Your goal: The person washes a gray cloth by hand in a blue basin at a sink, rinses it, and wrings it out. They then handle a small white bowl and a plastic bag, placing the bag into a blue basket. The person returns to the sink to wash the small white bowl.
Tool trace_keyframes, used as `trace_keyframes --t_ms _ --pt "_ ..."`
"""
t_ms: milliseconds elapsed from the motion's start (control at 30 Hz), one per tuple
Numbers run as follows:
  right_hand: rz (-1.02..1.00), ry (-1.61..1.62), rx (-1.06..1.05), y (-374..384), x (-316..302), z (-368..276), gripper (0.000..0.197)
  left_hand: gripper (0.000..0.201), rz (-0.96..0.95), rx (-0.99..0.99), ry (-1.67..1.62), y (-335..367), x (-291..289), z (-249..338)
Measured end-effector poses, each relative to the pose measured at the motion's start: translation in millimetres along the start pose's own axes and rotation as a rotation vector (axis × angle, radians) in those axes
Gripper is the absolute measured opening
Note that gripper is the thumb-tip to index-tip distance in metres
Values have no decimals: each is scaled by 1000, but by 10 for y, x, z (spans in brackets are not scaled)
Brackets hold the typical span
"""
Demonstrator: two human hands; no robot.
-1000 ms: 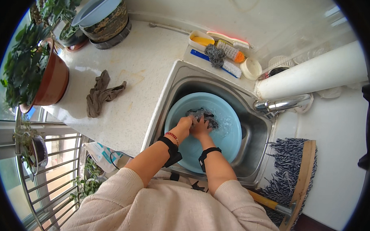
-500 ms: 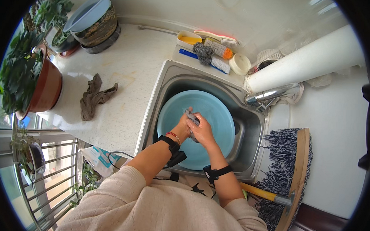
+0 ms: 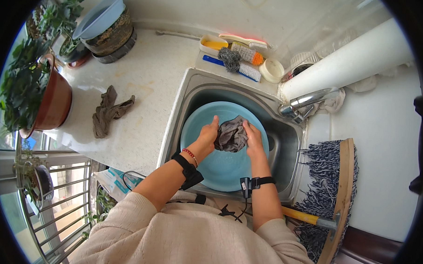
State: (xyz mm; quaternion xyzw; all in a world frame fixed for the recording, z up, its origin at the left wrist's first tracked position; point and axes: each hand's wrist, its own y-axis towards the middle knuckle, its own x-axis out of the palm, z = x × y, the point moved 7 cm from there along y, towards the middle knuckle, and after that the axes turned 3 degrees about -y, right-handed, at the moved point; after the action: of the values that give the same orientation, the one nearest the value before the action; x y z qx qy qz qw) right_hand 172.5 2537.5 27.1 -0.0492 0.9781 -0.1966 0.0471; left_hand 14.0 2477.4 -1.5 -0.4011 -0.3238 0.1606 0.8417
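Between my two hands a crumpled grey-brown cloth [image 3: 232, 134] hangs partly spread above a light blue round basin [image 3: 191, 123]. My left hand [image 3: 206, 138] grips its left edge, thumb pointing up. At the opposite edge my right hand [image 3: 254, 139] pinches the fabric between thumb and fingers. The basin sits inside a steel sink [image 3: 285, 155]. A second brown cloth [image 3: 109, 110], twisted and crumpled, lies on the counter to the left.
Brushes [image 3: 251, 72], a grey scouring ball [image 3: 230, 59] and a round white lid [image 3: 272, 70] lie behind the sink. A chrome faucet [image 3: 310, 100] and white pipe [image 3: 354, 60] stand at right, above a mop [image 3: 344, 183]. Potted plants [image 3: 52, 98] line the left.
My hands have moved apart, the right one shifting to the right. The cloth, squeezed into a small bundle before, is now opened out between them.
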Motion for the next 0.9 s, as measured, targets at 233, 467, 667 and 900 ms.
trace_keyframes --t_ms 233,467,667,900 --pt "-183 447 85 -246 5 -398 28 58 -292 327 623 -223 126 354" --pt "-231 -674 -272 -354 202 -437 89 34 -162 927 920 -478 303 594" --pt "-505 -1081 -183 -432 -113 -96 74 39 -61 489 717 -452 50 670" --pt "-261 -990 -316 -638 -677 -774 61 43 -40 363 -14 -394 -230 897"
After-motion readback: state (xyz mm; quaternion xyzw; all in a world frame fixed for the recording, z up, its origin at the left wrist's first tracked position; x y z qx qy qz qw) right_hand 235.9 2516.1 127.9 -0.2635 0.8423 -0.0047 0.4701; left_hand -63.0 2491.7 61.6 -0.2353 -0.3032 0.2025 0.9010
